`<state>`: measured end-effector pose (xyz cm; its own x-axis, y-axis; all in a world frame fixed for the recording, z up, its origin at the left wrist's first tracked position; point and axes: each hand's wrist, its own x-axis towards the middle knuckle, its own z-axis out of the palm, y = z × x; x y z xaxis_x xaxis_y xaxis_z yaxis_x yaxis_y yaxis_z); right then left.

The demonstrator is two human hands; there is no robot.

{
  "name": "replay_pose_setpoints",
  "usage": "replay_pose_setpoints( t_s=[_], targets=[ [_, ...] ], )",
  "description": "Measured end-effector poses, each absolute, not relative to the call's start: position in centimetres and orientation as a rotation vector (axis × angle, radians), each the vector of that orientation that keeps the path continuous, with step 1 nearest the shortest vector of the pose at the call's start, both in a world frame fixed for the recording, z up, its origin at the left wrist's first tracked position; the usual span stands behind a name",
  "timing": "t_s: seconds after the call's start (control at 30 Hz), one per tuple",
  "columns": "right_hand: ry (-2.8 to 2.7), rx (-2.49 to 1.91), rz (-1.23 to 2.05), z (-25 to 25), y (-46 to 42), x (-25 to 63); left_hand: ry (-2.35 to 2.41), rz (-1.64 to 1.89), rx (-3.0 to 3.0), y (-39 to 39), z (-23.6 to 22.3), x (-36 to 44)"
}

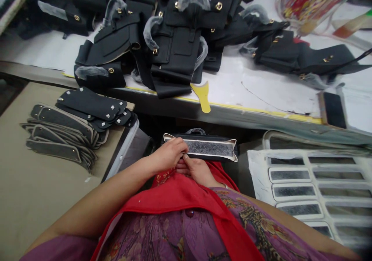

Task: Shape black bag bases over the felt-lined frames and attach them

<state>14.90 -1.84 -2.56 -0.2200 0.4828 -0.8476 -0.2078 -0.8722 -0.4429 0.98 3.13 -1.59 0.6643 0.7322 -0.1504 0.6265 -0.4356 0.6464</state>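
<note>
In front of the white-covered worktop (226, 86) is a black leather-like bag (207, 148) with a grey speckled rectangular base (213, 148). The left hand (171, 152) has fingers clamped on its pale rim (210, 155); whether the right hand (199, 171) also grips with its fingers, I cannot tell.

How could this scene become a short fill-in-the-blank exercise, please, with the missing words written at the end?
1. The left hand and right hand meet at a dark bag, whose upturned panel has a border coloured ____.
2. Of the two hands, the ____ one is nearer the pile of dark strips.
3. The apron over the flowered shirt is ____.
4. The small flat tool at the table edge is ____.

Missing words: white; left; red; yellow.
</note>
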Motion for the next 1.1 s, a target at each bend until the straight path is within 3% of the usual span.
replay_pose_setpoints(
  t_s=[0.43,0.53,0.67,0.73,0.83,0.9,0.97,1.1],
  targets=[
    [-0.180,-1.320,2.222,-3.7,-2.4,11.4,0.995,0.215,2.123,2.7,-0.7,-0.2],
    [-0.264,-1.229,2.328,-2.7,-3.3,14.1,1.010,0.256,2.193,1.3,-0.8,0.5],
    [-0.808,-0.907,2.488,1.5,-3.0,22.7,1.014,0.366,2.346,-0.8,-2.0,0.8],
    [-1.129,-1.092,2.197,3.8,-1.0,27.2,1.029,0.417,2.429,-1.6,-2.7,1.0],
    [-1.574,-1.621,1.184,4.9,5.1,30.4,1.120,0.431,2.504,-2.6,-2.9,2.1],
    [-1.875,-1.773,0.777,3.6,10.1,29.3,1.231,0.415,2.524,-3.1,-2.5,3.2],
    [-2.061,-1.894,0.601,1.8,14.1,26.1,1.353,0.379,2.530,-3.5,-2.1,4.4],
    [-2.199,-2.076,0.585,-0.9,17.7,20.7,1.516,0.273,2.535,-4.0,-1.7,5.8]
  ],
)
